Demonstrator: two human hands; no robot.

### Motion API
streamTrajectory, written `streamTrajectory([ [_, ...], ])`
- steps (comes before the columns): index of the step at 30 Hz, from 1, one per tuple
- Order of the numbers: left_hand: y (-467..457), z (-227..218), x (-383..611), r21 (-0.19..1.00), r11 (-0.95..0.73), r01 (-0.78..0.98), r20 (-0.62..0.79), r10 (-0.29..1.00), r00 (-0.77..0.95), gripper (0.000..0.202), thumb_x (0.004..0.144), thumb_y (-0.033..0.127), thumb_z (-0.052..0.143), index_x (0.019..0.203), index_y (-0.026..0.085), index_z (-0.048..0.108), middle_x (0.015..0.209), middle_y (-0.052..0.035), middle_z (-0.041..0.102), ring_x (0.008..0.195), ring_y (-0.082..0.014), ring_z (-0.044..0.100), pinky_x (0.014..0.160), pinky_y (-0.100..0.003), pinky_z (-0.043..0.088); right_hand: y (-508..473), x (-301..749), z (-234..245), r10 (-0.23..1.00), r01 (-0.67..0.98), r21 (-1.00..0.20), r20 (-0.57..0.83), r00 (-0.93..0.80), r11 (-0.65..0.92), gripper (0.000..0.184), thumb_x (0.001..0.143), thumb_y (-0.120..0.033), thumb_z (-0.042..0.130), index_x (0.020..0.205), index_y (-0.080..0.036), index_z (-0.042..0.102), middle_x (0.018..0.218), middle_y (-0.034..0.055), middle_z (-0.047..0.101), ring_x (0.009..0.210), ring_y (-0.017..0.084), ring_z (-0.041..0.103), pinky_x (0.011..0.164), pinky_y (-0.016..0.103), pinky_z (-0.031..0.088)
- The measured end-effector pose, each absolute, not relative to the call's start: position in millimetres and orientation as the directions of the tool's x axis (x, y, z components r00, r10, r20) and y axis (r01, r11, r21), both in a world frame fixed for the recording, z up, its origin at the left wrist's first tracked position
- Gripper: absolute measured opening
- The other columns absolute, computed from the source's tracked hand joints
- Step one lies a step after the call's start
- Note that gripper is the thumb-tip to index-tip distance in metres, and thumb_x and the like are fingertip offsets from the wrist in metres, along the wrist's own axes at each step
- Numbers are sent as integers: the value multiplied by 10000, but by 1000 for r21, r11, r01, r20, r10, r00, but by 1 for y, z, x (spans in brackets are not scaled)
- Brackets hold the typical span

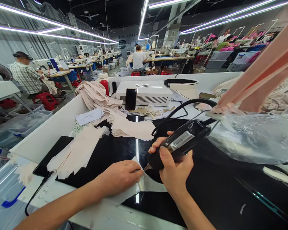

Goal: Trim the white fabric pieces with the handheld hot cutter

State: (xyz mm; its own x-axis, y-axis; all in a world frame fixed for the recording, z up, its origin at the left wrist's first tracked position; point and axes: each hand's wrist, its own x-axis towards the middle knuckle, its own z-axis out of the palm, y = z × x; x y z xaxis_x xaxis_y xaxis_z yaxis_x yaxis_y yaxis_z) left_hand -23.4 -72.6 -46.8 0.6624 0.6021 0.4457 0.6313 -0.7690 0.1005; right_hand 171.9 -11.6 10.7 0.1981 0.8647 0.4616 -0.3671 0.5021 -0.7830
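Note:
My right hand (pixel 174 167) is wrapped round a black corded hand tool (pixel 180 142) with a silver panel, its tip pointing down at a pale fabric piece (pixel 146 183) on the glossy black worktop (pixel 218 191). My left hand (pixel 121 177) lies on the same fabric piece just left of the tool tip, fingers curled and pressing it down. The tool's black cable (pixel 180 110) loops up and away behind it.
Stacks of cut beige fabric pieces (pixel 74 153) and folded cloth (pixel 96 94) lie to the left, beside a dark phone (pixel 54 153). A white machine box (pixel 146 92) stands behind, a clear plastic bag (pixel 252 137) at right. Other workers sit at distant sewing tables.

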Motion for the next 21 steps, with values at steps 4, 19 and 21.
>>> streamTrajectory([
  [4,-75,-48,-23,82,-770,633,472,589,656,262,1314,225,539,1324,138,786,1240,-133,848,1174,-236,857,1101,-339,734,-12,172,8,855,-348,-781,486,184,519,428,938,-384,1006,1244,-291,723,855,-62,817,630,170,762,622,302,650],
  [19,-77,-54,-23,31,-764,644,461,583,669,243,1298,206,577,1383,166,801,1328,-153,835,1159,-253,842,1073,-370,734,-21,181,5,826,-336,-755,526,202,563,375,986,-368,1004,1273,-310,769,879,-51,812,667,149,748,687,290,686],
  [21,-77,-54,-24,31,-766,643,458,582,672,239,1297,200,579,1379,162,801,1329,-150,835,1176,-248,843,1096,-367,729,-21,180,5,829,-329,-761,519,205,558,354,994,-369,998,1260,-308,773,875,-53,813,662,146,752,690,286,686],
])
